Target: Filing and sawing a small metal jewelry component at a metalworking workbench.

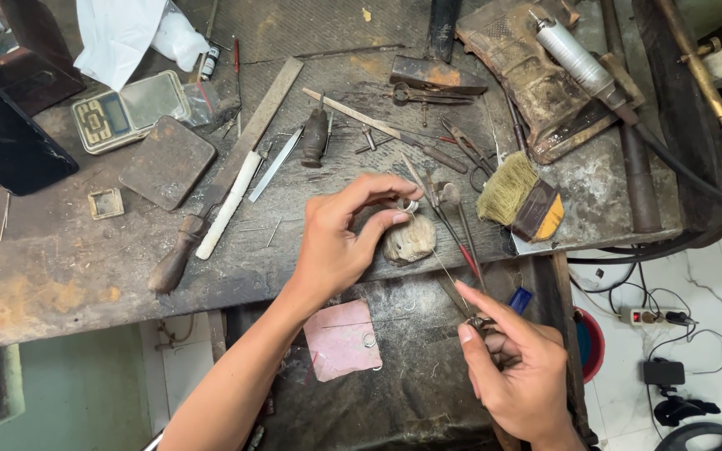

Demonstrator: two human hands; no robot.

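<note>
Nearest, the right hand is pinching small pliers gripping a thin wire, which is slanting up toward the ring. The left hand is pinching that ring between thumb and fingertips, just above a pale block on the tabletop. Beyond, a brush is lying.

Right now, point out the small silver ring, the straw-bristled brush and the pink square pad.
small silver ring (pixel 411 205), head view, on its band at the left hand's fingertips
straw-bristled brush (pixel 507 187), head view, middle of the bristles
pink square pad (pixel 340 338), head view, bare centre
</note>
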